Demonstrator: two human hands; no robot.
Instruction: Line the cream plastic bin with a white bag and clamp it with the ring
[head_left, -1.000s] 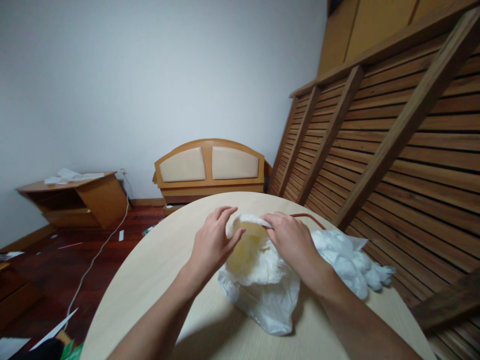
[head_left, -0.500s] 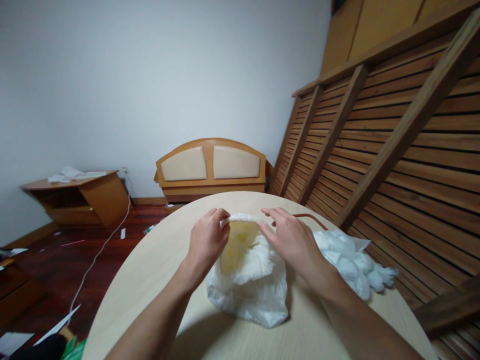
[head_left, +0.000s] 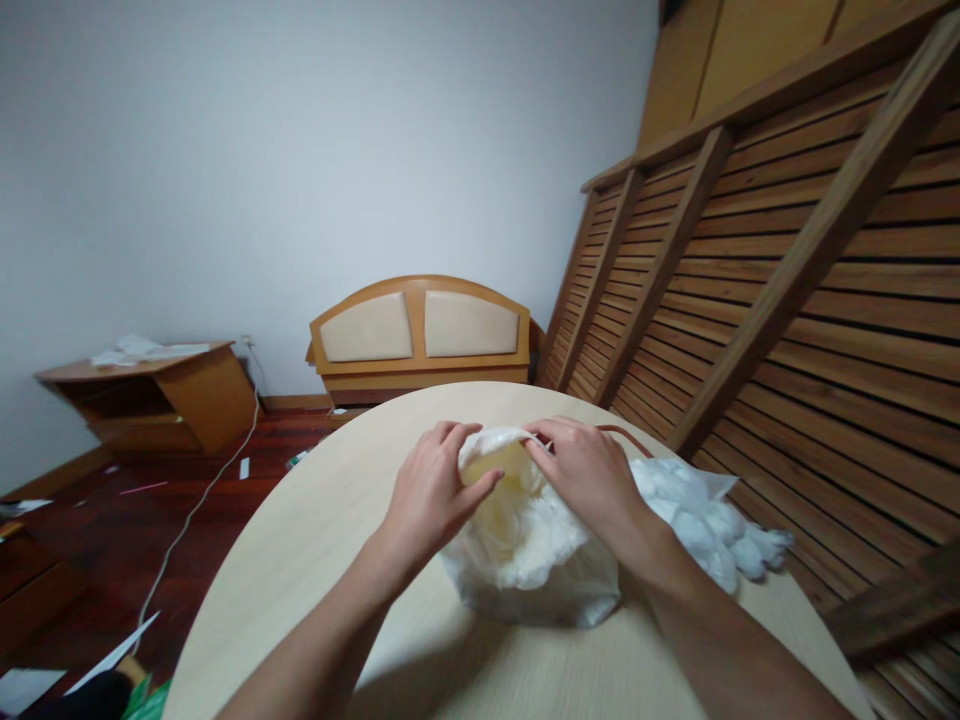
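A white plastic bag [head_left: 536,585] stands on the pale round table [head_left: 300,540], its mouth open toward me and something yellowish visible inside. At the bag's left rim is my left hand [head_left: 431,485], thumb and fingers spread apart, the thumb over the opening. My right hand [head_left: 589,470] pinches the upper right part of the rim between thumb and fingers. Right of my right forearm, more white plastic bags [head_left: 697,515] lie bunched together on the table.
Behind the table is a wooden headboard [head_left: 420,325] with two cream panels. A slatted wooden frame [head_left: 750,300] leans along the right. A low cabinet [head_left: 172,395] stands at the left, and a cable [head_left: 196,510] runs over the floor.
My left hand has let go of the rim and spread its fingers. My right hand has closed on the rim. The bag's lower part has shifted to the right.
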